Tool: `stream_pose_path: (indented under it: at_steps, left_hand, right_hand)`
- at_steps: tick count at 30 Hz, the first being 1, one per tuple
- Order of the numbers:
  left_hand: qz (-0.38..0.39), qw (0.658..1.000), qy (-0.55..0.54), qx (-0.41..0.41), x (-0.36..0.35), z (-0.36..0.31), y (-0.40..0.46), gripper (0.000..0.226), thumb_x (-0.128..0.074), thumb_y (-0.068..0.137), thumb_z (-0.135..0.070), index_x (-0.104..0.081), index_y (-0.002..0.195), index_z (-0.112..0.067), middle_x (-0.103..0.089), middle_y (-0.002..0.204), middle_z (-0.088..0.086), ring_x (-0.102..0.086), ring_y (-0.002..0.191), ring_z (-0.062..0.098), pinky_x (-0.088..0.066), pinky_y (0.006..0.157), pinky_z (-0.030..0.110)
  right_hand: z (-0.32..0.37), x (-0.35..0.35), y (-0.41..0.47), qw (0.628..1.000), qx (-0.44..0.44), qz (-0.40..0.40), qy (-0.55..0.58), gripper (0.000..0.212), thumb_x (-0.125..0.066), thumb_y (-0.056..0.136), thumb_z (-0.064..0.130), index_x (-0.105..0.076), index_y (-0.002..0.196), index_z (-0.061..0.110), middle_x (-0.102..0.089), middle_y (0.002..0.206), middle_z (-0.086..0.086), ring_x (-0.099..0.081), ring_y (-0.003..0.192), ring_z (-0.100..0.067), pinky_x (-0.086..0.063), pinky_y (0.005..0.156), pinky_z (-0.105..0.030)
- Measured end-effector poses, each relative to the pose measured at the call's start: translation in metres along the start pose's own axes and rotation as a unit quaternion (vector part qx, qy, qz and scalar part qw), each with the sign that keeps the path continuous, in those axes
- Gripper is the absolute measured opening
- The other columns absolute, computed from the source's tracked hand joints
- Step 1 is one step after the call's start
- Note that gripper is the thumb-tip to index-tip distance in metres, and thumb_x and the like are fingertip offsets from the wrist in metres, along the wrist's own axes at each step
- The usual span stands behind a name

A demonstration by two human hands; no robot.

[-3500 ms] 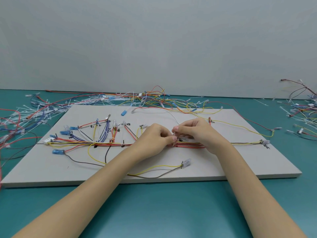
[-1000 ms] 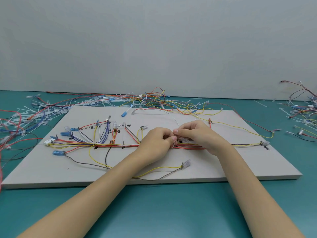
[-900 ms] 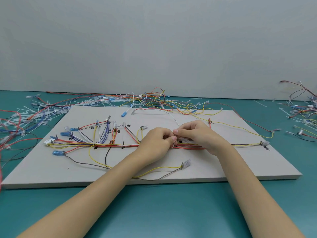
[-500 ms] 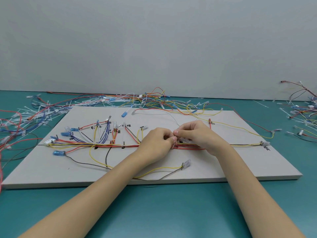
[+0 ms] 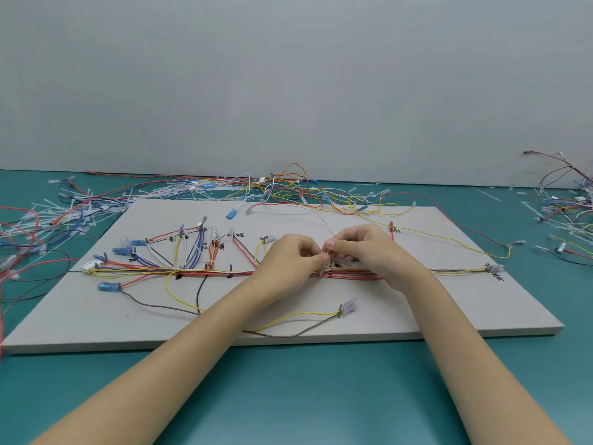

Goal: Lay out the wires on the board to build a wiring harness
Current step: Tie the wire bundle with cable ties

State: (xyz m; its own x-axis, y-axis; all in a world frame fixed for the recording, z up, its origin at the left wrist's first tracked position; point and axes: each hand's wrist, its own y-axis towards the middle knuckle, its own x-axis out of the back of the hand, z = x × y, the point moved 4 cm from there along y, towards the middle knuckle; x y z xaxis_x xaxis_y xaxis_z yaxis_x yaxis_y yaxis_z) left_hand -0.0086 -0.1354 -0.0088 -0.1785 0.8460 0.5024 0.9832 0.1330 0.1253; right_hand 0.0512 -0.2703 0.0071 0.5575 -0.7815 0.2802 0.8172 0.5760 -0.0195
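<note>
Two hands meeting mid-board: left hand and right hand fingertip to fingertip, both pinching a small pale tie above the wire bundle. Bundle of red, yellow, white and dark strands, long axis left-right along the board centre line, branches fanning toward the far left, blue connectors at several ends. Bare board along near edge and right side; loose wires heaped on the tabletop past the far and side edges.

Even soft light; edges warped (perhaps blurred).
</note>
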Motion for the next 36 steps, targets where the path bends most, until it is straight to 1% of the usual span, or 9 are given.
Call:
stream_pose_path:
  at_steps: [5,8,12,17,23,26,30,32,36]
  left_hand:
    - [-0.011,1.0,0.004,-0.001,-0.0004,-0.0009,-0.001,0.02,-0.065,0.089,-0.023,-0.07,0.074,-0.01,-0.072,0.07,0.002,-0.061,0.065,0.011,-0.051,0.076,0.035]
    - [-0.006,1.0,-0.008,-0.001,-0.0018,-0.0004,-0.0003,0.019,-0.065,0.089,-0.021,-0.07,0.075,-0.009,-0.073,0.07,0.002,-0.063,0.066,0.01,-0.052,0.079,0.035]
    - [0.004,1.0,-0.03,-0.003,-0.0031,0.0018,0.0004,0.018,-0.064,0.09,-0.018,-0.07,0.077,-0.007,-0.073,0.07,0.003,-0.064,0.066,0.012,-0.054,0.081,0.036]
    - [0.0,1.0,-0.023,-0.007,-0.0042,0.0028,0.0014,0.02,-0.063,0.09,-0.018,-0.07,0.074,-0.009,-0.072,0.068,0.002,-0.065,0.068,0.014,-0.054,0.084,0.043]
    - [-0.013,1.0,-0.002,-0.007,-0.0029,0.0021,0.001,0.022,-0.062,0.089,-0.021,-0.07,0.07,-0.013,-0.072,0.068,0.001,-0.068,0.076,0.024,-0.053,0.082,0.045]
    - [-0.013,1.0,0.002,-0.006,-0.0026,0.0013,-0.0002,0.021,-0.062,0.089,-0.021,-0.071,0.071,-0.013,-0.073,0.068,0.0,-0.068,0.075,0.021,-0.053,0.082,0.043]
    - [-0.019,1.0,0.002,-0.006,-0.0022,0.0011,-0.001,0.021,-0.062,0.088,-0.021,-0.071,0.071,-0.014,-0.072,0.067,-0.001,-0.065,0.067,0.017,-0.052,0.078,0.04]
    - [-0.021,1.0,0.001,-0.007,-0.0026,0.0007,-0.0009,0.02,-0.063,0.088,-0.021,-0.071,0.07,-0.013,-0.072,0.066,-0.001,-0.062,0.063,0.012,-0.051,0.077,0.038]
    - [-0.018,1.0,-0.006,-0.009,-0.0029,0.0009,0.0,0.02,-0.062,0.088,-0.021,-0.071,0.071,-0.013,-0.072,0.067,-0.001,-0.062,0.065,0.011,-0.052,0.077,0.038]
  right_hand:
    - [-0.0012,0.0016,0.0003,1.0,0.002,-0.005,-0.007,0.016,-0.065,0.09,0.01,-0.069,0.083,-0.003,-0.065,0.072,-0.012,-0.044,0.05,-0.005,-0.038,0.051,-0.013]
    - [-0.002,0.0015,0.0017,1.0,0.006,-0.006,-0.011,0.014,-0.066,0.09,0.01,-0.07,0.083,-0.002,-0.065,0.07,-0.009,-0.048,0.049,-0.001,-0.04,0.051,-0.011]
    - [-0.0027,0.0015,0.0025,1.0,0.009,-0.005,-0.01,0.012,-0.066,0.09,0.009,-0.069,0.081,0.002,-0.063,0.057,0.004,-0.049,0.047,0.001,-0.04,0.05,-0.011]
    - [-0.0021,0.0005,0.0016,1.0,0.007,0.002,-0.012,0.013,-0.065,0.091,0.009,-0.069,0.08,0.001,-0.058,0.052,0.006,-0.046,0.046,0.0,-0.037,0.048,-0.01]
    - [0.0006,-0.0007,-0.0003,1.0,0.013,-0.004,-0.023,0.014,-0.066,0.09,0.009,-0.069,0.078,0.004,-0.062,0.056,0.005,-0.049,0.048,0.0,-0.039,0.05,-0.01]
    - [0.0013,-0.0016,-0.001,1.0,0.011,0.0,-0.025,0.014,-0.065,0.091,0.009,-0.069,0.078,0.004,-0.061,0.055,0.006,-0.048,0.047,0.0,-0.038,0.049,-0.01]
    - [0.0014,-0.0009,-0.0014,1.0,0.008,0.002,-0.027,0.014,-0.066,0.09,0.01,-0.069,0.081,0.001,-0.06,0.059,0.0,-0.045,0.048,-0.001,-0.037,0.049,-0.011]
    - [0.001,-0.0003,-0.0009,1.0,0.008,0.002,-0.027,0.013,-0.066,0.09,0.01,-0.07,0.082,0.0,-0.06,0.057,0.002,-0.046,0.048,-0.001,-0.037,0.049,-0.01]
    - [-0.0005,0.0009,-0.0001,0.999,0.007,-0.001,-0.034,0.016,-0.067,0.09,0.013,-0.07,0.081,0.001,-0.06,0.056,0.005,-0.046,0.048,0.0,-0.037,0.049,-0.01]
